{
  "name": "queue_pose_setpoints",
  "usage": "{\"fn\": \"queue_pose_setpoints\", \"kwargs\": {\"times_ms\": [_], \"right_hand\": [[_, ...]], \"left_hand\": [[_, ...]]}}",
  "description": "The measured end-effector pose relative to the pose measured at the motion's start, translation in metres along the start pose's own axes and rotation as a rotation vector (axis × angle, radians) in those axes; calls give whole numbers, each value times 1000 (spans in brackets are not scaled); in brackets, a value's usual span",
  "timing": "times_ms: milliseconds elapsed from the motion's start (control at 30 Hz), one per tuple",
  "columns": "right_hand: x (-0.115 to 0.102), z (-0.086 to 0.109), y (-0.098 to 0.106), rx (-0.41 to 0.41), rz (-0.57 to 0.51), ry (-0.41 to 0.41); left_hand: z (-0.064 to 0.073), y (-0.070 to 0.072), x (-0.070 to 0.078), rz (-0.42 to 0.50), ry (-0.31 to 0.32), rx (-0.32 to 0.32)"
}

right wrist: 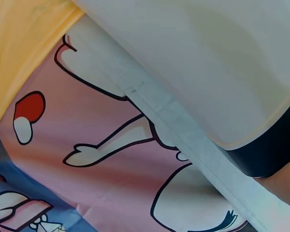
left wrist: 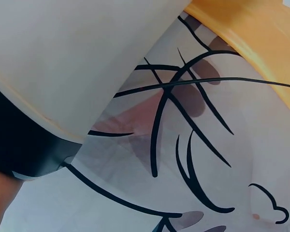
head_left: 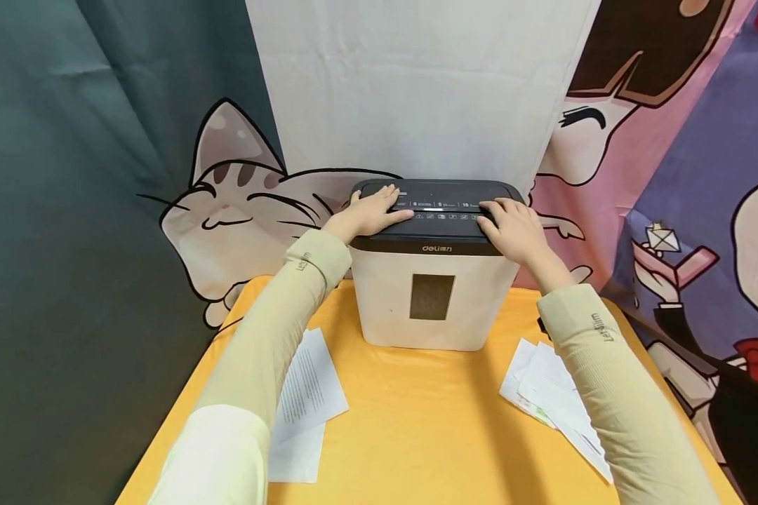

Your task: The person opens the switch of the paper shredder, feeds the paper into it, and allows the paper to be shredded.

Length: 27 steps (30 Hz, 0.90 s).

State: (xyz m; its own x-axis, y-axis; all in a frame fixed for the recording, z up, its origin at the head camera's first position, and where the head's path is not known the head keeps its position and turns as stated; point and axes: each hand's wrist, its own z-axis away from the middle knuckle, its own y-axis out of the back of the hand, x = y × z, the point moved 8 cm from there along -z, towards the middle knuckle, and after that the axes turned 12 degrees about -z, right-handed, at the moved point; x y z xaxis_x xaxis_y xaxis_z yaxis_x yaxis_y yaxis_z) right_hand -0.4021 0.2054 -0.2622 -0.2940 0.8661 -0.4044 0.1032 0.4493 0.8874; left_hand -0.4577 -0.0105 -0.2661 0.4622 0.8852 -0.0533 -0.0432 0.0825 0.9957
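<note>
A white paper shredder [head_left: 379,301] with a dark top [head_left: 445,191] and a small front window [head_left: 432,297] stands upright on the yellow cloth. My left hand [head_left: 369,212] lies on the left part of that top, fingers extended and thumb pointing toward the feed slot. On the other end rests my right hand [head_left: 514,228], its fingertips near the slot's right end. Each wrist view shows the shredder's white side [left wrist: 87,53] and dark rim [right wrist: 270,145], with only a bit of the hand at the edge; there the fingers are hidden.
Printed sheets [head_left: 309,386] lie left on the yellow tablecloth [head_left: 410,421], partly behind the left sleeve. More papers [head_left: 549,386] lie at the right, beside the right sleeve. A cartoon-printed curtain [head_left: 417,84] hangs close behind the shredder.
</note>
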Motion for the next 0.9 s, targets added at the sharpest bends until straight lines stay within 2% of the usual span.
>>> {"fn": "queue_pose_setpoints", "kwargs": {"times_ms": [267,400,500,733,900], "right_hand": [[0,1,-2,-26,15,6],[-1,0,-1,-25,16,4],[0,0,-1,-22,14,-1],[1,0,-2,-21,14,-4],[-2,0,-1,-14,15,1]], "left_hand": [[1,-5,0,32,-45,8],[1,-3,2,7,-51,11],[1,-1,4,-45,-34,12],[0,0,0,-116,65,-12],[-1,1,-3,-90,49,-28]]}}
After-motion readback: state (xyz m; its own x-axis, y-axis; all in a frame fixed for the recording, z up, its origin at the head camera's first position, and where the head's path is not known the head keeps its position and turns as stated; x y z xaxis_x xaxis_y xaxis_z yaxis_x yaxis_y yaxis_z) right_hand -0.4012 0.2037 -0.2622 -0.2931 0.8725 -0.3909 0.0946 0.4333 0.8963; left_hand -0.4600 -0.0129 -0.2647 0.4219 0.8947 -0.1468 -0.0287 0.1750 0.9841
